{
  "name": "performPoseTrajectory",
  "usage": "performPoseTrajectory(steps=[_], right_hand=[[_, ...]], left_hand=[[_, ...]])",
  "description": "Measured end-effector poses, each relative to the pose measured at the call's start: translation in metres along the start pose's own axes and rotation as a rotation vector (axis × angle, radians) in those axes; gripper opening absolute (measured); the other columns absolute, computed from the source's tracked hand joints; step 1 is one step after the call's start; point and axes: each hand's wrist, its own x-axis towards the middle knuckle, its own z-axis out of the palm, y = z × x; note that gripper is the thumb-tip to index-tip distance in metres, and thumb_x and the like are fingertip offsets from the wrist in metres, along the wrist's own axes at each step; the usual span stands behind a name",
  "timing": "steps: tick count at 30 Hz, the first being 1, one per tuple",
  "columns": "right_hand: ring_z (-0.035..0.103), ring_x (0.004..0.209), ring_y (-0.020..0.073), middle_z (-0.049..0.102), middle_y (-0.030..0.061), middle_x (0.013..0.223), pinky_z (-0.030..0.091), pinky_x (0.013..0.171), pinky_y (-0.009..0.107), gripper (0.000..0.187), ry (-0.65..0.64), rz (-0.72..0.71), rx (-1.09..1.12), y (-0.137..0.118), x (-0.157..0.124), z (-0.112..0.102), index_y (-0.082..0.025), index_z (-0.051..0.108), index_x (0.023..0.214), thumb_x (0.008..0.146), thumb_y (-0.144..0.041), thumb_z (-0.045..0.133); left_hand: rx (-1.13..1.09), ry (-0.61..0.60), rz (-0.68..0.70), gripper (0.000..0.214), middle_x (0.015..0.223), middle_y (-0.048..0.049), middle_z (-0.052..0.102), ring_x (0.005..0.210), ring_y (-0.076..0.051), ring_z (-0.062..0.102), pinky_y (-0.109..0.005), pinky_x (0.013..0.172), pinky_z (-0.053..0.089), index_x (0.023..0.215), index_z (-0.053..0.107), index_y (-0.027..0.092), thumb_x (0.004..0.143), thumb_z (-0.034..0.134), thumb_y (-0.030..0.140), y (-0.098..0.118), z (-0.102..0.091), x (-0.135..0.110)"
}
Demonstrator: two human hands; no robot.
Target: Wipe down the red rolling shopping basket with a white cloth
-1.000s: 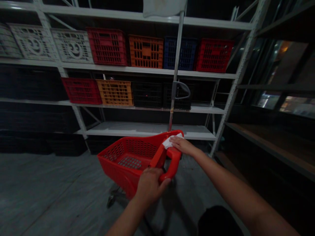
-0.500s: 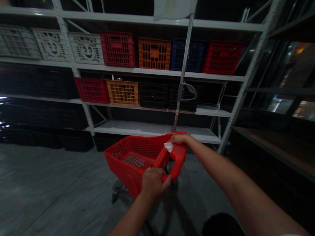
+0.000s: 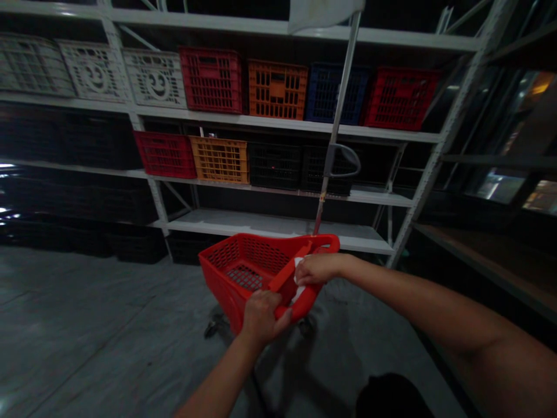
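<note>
A red plastic shopping cart (image 3: 270, 255) stands in front of me, its basket bare down to the perforated floor. My left hand (image 3: 262, 313) is wrapped round the near left corner of its handle, with the thumb over the bar. On the handle's right side, my right hand (image 3: 317, 269) presses down a crumpled white cloth (image 3: 299, 290), which pokes out below and left of the fingers. It may be a tissue; the dim light leaves that unclear. A tall metal pole (image 3: 342, 98) with a grey loop grip (image 3: 346, 161) rises behind the cart's handle.
White metal racking (image 3: 278, 121) runs across the back, holding red, orange, blue, white and black plastic crates (image 3: 277, 90). Dark shelving (image 3: 487, 261) borders the right side. Grey concrete floor (image 3: 108, 325) extends to the left. A white sheet (image 3: 322, 13) tops the pole.
My right hand has slid with the white cloth from the far end of the handle nearer to me. The cart appears slightly turned and shifted right; my left hand still grips it.
</note>
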Motion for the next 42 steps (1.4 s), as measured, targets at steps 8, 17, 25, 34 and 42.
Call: performPoseTrajectory(steps=[8,17,25,34,42], right_hand=[[0.058,0.069,0.0146,0.067,0.0045,0.079,0.039,0.064,0.024,0.025,0.127,-0.014,-0.100,0.006,-0.003,0.003,-0.015,0.065,0.081,0.088,-0.020,0.042],[0.059,0.093,0.0173,0.067,0.0093,0.096,0.044,0.085,0.029,0.035,0.461,-0.081,-0.009,0.004,-0.020,0.019,-0.012,0.066,0.096,0.092,-0.025,0.033],[0.050,0.114,0.0177,0.061,0.0064,0.116,0.039,0.099,0.037,0.033,0.850,0.082,0.002,0.008,-0.024,0.068,-0.018,0.063,0.105,0.092,-0.027,0.034],[0.020,0.134,0.0191,0.036,0.0072,0.140,0.027,0.107,0.046,0.041,1.571,0.551,0.342,-0.073,0.027,0.160,-0.019,0.039,0.133,0.094,-0.022,0.026],[0.010,0.136,0.0205,0.010,0.0115,0.148,0.013,0.109,0.042,0.059,1.680,0.863,0.899,0.011,0.028,0.109,-0.012,0.017,0.141,0.088,-0.035,0.032]], left_hand=[[-0.015,-0.002,-0.007,0.033,0.058,-0.0052,0.060,0.058,-0.018,0.056,-0.030,0.058,0.042,0.061,0.056,0.018,0.076,0.040,0.042,-0.005,0.004,0.001],[-0.017,-0.013,0.022,0.033,0.057,-0.0055,0.060,0.057,-0.018,0.056,-0.030,0.058,0.043,0.059,0.055,0.017,0.077,0.038,0.040,-0.013,0.004,0.004],[-0.019,0.017,0.053,0.033,0.055,-0.0041,0.059,0.056,-0.017,0.056,-0.030,0.058,0.043,0.058,0.054,0.018,0.077,0.036,0.038,-0.018,0.001,0.008],[-0.059,0.035,0.067,0.037,0.054,-0.0035,0.058,0.054,-0.016,0.055,-0.030,0.056,0.042,0.057,0.053,0.018,0.079,0.033,0.040,-0.020,0.003,0.008],[-0.053,0.073,0.112,0.035,0.057,-0.0036,0.061,0.056,-0.017,0.057,-0.029,0.057,0.043,0.061,0.057,0.018,0.079,0.037,0.040,-0.012,0.002,0.008]])
